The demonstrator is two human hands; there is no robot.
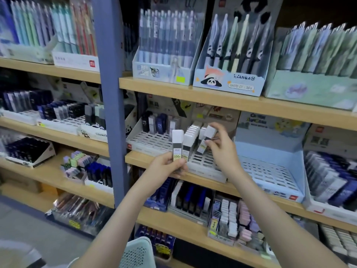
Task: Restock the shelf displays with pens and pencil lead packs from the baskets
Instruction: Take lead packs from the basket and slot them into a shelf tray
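The restock looks partway done. The left hand grips one lead pack upright by its lower end, just in front of the white slotted tray. The right hand pinches a second pack, tilted, above the tray's right side, probably ready for slotting. A short row of white-capped packs stands at the tray's far end, and its near slots are unfilled. The blue tray further right shows no stock. Only a corner of a pale basket shows at the near edge, its contents hidden. Most labels are too blurred to read.
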